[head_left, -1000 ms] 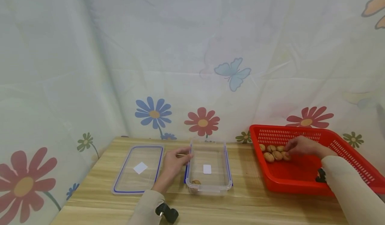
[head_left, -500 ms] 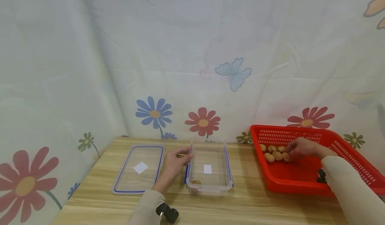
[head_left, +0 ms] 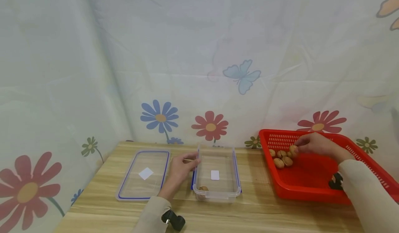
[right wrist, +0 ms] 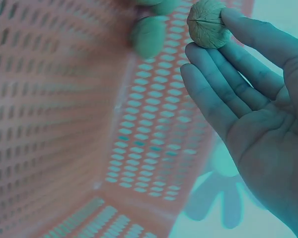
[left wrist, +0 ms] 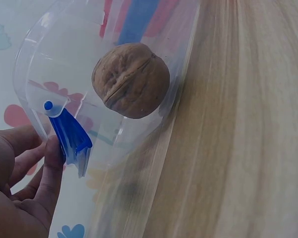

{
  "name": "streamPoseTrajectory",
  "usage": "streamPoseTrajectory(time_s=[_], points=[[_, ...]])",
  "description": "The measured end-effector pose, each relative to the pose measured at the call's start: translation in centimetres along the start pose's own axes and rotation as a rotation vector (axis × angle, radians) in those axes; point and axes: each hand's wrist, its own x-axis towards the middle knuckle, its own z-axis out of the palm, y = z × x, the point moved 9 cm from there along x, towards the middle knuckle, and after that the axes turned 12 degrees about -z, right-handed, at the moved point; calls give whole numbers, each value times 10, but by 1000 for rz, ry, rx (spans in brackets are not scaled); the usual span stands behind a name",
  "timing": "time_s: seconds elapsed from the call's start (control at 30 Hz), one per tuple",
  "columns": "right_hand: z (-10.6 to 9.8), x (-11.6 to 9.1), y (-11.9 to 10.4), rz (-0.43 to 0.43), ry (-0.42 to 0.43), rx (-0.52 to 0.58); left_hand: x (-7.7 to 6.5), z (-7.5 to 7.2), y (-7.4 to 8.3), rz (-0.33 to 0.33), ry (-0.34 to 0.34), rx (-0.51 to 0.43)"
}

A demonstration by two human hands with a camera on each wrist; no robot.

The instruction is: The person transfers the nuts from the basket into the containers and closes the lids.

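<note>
In the head view a walnut [head_left: 293,150] is pinched between the thumb and fingertips of my right hand [head_left: 318,145], held over the red basket [head_left: 307,191]. The right wrist view shows that walnut [right wrist: 207,24] closely, its seam visible. Several other walnuts [head_left: 283,159] lie in the basket's left part. My left hand [head_left: 179,170] grips the left rim of a clear plastic food container [head_left: 218,194] near its far end. One walnut [left wrist: 131,81] sits inside the container, at its near left corner. A blue latch [left wrist: 69,134] hangs beside my left fingers.
A clear lid with a blue seal [head_left: 143,188] lies flat on the wooden table [head_left: 212,215], left of the container. Behind the table hangs a pale curtain [head_left: 174,53] printed with flowers. The basket's raised perforated walls surround the loose walnuts.
My right hand has lifted a walnut up off the basket's bottom and now holds it above the others. My left hand, the container and the lid have stayed in place.
</note>
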Motion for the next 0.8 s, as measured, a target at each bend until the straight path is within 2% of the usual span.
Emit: streamPoseTrajectory(time_s=[0.2,0.43,0.8], points=[[-12,0,-35,-53,56,22,1,0,-1,2,0,-14],[-24,-4,-74,-106,127,-17,1,0,0,5,-2,-14],[-25,-15,-134,-225,230,-2,-2,0,1,4,-5,3]])
